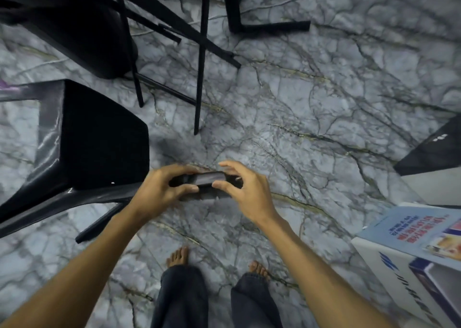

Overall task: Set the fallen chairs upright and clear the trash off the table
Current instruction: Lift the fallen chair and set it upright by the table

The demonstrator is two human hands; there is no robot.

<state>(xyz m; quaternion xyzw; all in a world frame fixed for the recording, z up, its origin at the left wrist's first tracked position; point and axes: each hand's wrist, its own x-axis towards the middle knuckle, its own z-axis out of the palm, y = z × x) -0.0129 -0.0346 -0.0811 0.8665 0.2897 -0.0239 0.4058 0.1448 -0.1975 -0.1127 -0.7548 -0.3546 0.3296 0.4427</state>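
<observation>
Both hands on a dark object above the marble floor

Head view: the left hand [159, 190] and right hand [245, 190] curl their fingers around a small dark glossy object [207, 181]. Left of it stands a glossy black plastic chair [82, 143]; beyond, the table's thin metal legs [200, 61]

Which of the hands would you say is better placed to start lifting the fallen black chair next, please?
Probably the left. The left hand is right beside the fallen chair, which lies on that side; the right hand is farther away. Both currently grip a small dark object.
</observation>
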